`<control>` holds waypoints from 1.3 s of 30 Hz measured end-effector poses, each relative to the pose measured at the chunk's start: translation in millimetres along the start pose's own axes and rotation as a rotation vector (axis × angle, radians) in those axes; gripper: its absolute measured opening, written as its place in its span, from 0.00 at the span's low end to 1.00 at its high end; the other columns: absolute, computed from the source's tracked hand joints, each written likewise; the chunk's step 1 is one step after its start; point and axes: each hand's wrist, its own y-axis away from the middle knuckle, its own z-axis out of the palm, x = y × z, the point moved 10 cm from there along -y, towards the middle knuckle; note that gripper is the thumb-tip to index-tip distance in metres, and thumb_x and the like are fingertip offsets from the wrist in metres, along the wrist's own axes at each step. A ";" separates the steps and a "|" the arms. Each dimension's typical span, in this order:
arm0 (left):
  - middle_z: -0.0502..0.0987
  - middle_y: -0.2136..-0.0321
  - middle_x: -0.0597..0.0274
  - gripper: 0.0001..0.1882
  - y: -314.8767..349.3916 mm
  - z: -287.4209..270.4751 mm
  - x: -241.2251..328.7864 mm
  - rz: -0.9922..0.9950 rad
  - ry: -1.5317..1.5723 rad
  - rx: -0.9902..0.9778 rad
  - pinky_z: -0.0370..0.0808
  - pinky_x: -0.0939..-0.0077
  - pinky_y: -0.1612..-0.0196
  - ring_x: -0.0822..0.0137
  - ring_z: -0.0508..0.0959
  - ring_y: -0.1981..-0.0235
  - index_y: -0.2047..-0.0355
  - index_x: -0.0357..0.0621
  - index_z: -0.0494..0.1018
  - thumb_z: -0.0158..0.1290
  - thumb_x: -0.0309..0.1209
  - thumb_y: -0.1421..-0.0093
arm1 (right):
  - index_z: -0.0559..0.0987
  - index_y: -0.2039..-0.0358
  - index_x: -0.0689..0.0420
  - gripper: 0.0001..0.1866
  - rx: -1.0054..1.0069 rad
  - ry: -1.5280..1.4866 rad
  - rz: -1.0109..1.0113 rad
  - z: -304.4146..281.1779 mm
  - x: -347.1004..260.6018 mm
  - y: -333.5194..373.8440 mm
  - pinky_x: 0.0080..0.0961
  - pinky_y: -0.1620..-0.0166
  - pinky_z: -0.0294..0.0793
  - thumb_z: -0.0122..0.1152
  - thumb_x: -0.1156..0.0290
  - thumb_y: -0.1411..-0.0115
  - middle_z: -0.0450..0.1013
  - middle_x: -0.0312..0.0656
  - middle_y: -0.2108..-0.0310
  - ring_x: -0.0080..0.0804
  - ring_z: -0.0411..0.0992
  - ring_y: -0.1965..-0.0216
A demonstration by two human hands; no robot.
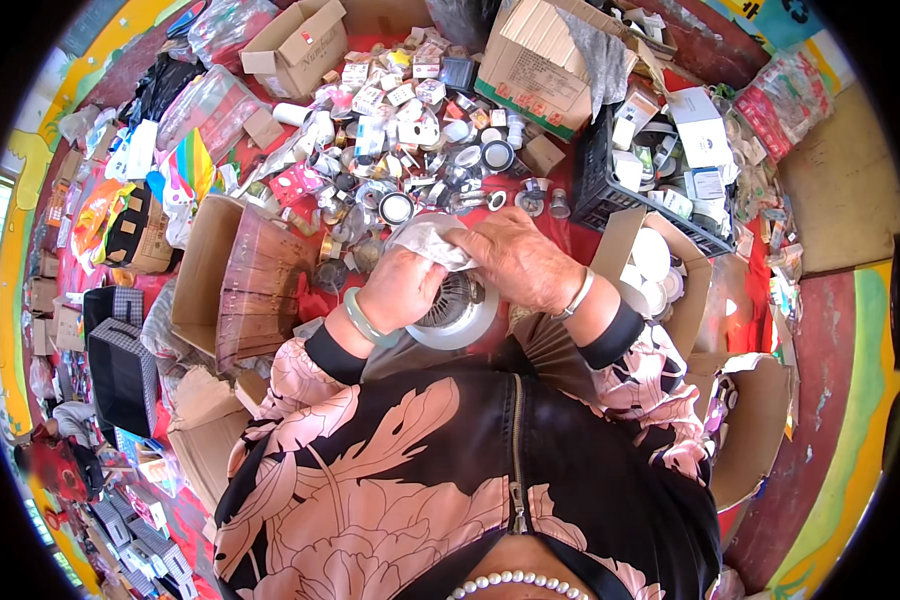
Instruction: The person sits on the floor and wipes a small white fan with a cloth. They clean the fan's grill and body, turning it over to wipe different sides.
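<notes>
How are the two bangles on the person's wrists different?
The left bangle looks pale green; the right bangle looks whitish or silvery.
The left bangle is thick and chunky; the right bangle is much thinner.
The left bangle circles the wrist behind the left hand; the right bangle sits behind the right hand.
Both are plain bands, worn between hand and black cuff.

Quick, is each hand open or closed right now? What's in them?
Left hand: closed, holding a crumpled white sheet.
Right hand: closed, gripping the same crumpled white sheet.
</notes>
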 end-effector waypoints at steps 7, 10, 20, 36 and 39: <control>0.72 0.63 0.51 0.08 5.0 22.8 -3.8 0.009 -0.109 -0.115 0.68 0.59 0.59 0.50 0.72 0.63 0.64 0.40 0.70 0.49 0.29 0.43 | 0.69 0.73 0.55 0.10 -0.147 0.145 -0.156 21.4 15.2 17.8 0.34 0.60 0.65 0.59 0.75 0.56 0.66 0.39 0.76 0.38 0.66 0.71; 0.71 0.65 0.52 0.06 2.4 26.9 3.3 0.042 -0.134 -0.132 0.67 0.62 0.59 0.51 0.71 0.64 0.65 0.40 0.70 0.49 0.27 0.44 | 0.69 0.73 0.55 0.09 -0.169 0.180 -0.157 20.2 19.5 24.5 0.33 0.62 0.66 0.58 0.74 0.56 0.66 0.40 0.76 0.38 0.66 0.71; 0.71 0.71 0.52 0.03 9.6 11.5 -14.5 -0.030 -0.030 -0.046 0.67 0.62 0.63 0.52 0.72 0.68 0.72 0.38 0.67 0.49 0.25 0.45 | 0.72 0.61 0.53 0.10 -0.351 0.403 0.367 -12.1 130.2 62.9 0.35 0.67 0.71 0.53 0.73 0.46 0.71 0.41 0.72 0.42 0.71 0.71; 0.73 0.72 0.55 0.05 21.7 -1.1 -18.5 -0.187 0.008 0.174 0.70 0.71 0.69 0.56 0.74 0.73 0.72 0.38 0.67 0.52 0.24 0.43 | 0.79 0.68 0.57 0.09 0.365 -0.362 0.533 33.1 41.7 40.5 0.37 0.64 0.72 0.58 0.70 0.50 0.71 0.46 0.73 0.46 0.72 0.69; 0.73 0.73 0.54 0.05 26.9 1.4 -10.9 -0.180 -0.114 0.234 0.70 0.67 0.70 0.53 0.74 0.73 0.71 0.40 0.67 0.52 0.26 0.43 | 0.79 0.69 0.59 0.09 0.267 -0.330 0.364 46.4 23.0 34.2 0.35 0.62 0.72 0.57 0.71 0.50 0.70 0.48 0.68 0.47 0.71 0.65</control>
